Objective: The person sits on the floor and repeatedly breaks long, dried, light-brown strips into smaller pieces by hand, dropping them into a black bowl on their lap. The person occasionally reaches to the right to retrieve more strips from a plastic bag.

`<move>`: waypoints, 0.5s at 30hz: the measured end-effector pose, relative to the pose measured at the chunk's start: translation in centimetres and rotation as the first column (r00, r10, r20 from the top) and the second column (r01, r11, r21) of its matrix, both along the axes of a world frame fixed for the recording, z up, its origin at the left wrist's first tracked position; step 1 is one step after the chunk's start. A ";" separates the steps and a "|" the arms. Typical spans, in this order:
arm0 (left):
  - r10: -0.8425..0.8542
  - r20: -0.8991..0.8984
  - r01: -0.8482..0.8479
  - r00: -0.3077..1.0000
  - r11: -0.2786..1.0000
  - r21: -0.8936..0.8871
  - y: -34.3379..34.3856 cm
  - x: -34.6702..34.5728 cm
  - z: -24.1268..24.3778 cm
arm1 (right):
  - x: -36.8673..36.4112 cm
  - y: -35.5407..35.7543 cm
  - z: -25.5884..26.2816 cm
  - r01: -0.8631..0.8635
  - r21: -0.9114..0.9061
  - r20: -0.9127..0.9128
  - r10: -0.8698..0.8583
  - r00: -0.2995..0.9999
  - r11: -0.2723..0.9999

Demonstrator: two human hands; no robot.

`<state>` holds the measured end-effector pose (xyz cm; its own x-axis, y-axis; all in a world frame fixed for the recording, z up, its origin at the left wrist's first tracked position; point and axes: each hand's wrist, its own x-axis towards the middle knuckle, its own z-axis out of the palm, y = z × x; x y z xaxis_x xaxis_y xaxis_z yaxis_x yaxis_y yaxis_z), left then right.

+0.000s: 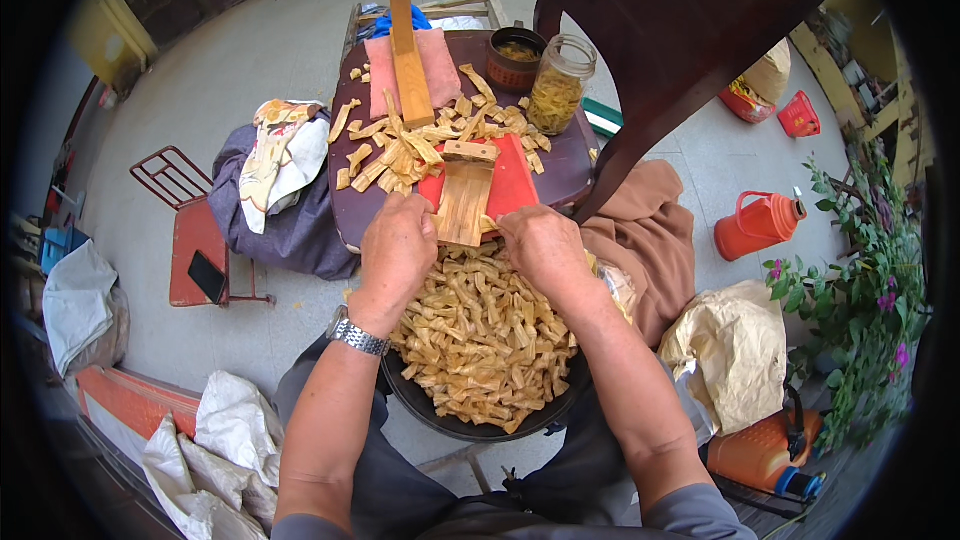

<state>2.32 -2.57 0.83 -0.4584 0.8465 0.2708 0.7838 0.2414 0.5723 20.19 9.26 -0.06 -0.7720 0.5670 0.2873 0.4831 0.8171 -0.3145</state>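
Observation:
A wooden trough-like block (465, 195) with a crosspiece rests on a red cloth (517, 176) at the near edge of a dark chair seat (349, 214). At its left side is my left hand (399, 247), closed around a pale strip end. At its right side my right hand (544, 244) pinches a small yellowish strip (487, 223). Below the seat, a round dark pan (480, 431) holds many short knotted tan pieces (487, 337). Loose dried strips (405, 157) lie beyond my left hand. An L-shaped wooden piece (411, 82) rests on a pink cloth (379, 67).
A glass jar of strips (559, 90) and a dark mug (516, 60) stand at the seat's back right. A small red folding chair (199, 240) bears a phone (206, 277). A red thermos (757, 225), a paper sack (739, 352) and a leafy plant (862, 277) are on the right.

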 end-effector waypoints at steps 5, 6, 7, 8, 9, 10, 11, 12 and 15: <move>-0.022 0.214 0.042 0.977 0.995 -0.091 -2.1 0.1 2.1 | 1.1 -0.9 0.9 -0.067 -0.121 -0.117 0.052 0.992 0.990; -0.020 0.297 0.059 0.955 0.991 -0.123 -2.6 -0.1 2.3 | 1.2 -1.3 1.7 -0.095 -0.162 -0.182 0.065 0.981 0.982; -0.013 0.381 0.079 0.925 0.984 -0.159 -3.2 -0.4 2.3 | 1.3 -1.6 2.4 -0.172 -0.177 -0.249 0.125 0.960 0.969; -0.003 0.461 0.103 0.887 0.976 -0.191 -3.7 -0.4 2.3 | 1.4 -1.6 3.3 -0.248 -0.188 -0.316 0.181 0.931 0.950; 0.032 0.713 0.151 0.701 0.970 -0.192 -3.9 -0.3 2.5 | 1.4 -1.8 4.2 -0.324 -0.189 -0.386 0.234 0.892 0.927; 0.073 0.892 0.197 0.445 0.964 -0.177 -4.1 -0.1 2.8 | 1.4 -2.2 4.8 -0.379 -0.218 -0.440 0.256 0.861 0.899; 0.115 0.982 0.235 0.146 0.961 -0.148 -4.3 0.0 2.9 | 1.4 -2.7 5.4 -0.421 -0.206 -0.481 0.283 0.830 0.884; 0.081 0.997 0.293 0.012 0.953 -0.081 -4.7 -0.1 2.4 | 1.1 -3.3 6.2 -0.465 -0.187 -0.521 0.313 0.794 0.865; -0.046 0.958 0.213 -0.281 0.971 0.109 -4.5 3.6 4.4 | 0.9 -5.1 7.1 -0.536 -0.089 -0.558 0.403 0.725 0.840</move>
